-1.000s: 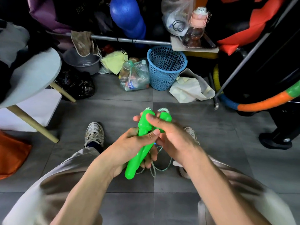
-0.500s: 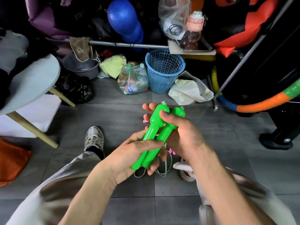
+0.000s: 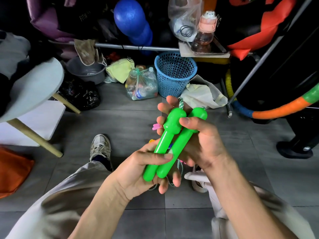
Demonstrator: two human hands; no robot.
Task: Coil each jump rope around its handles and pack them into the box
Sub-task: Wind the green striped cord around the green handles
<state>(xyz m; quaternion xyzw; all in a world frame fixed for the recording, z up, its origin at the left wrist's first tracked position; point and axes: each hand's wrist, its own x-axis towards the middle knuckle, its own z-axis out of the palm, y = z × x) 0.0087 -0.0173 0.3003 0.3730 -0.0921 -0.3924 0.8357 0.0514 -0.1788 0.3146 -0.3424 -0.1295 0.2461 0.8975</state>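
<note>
Two bright green jump rope handles (image 3: 170, 144) lie side by side, slanting from lower left to upper right above my lap. My left hand (image 3: 138, 171) grips their lower ends, thumb across the top. My right hand (image 3: 202, 144) holds their knobbed upper ends, thumb over the handles and fingers behind. The thin pale cord (image 3: 180, 167) leaves the knobs at the top and hangs in loops under my hands. Small pink and coloured bits show behind the handles. No box is in view.
A blue mesh basket (image 3: 175, 75) and a bag of bottles (image 3: 141, 85) stand on the grey tile floor ahead. A round white table (image 3: 34, 88) is at the left, a hoop (image 3: 279, 109) and black stand at the right. My shoes rest on the floor.
Both hands have lifted the handles up and to the right. The handles now lie evenly paired, and my right hand's fingers spread wider behind the knobs.
</note>
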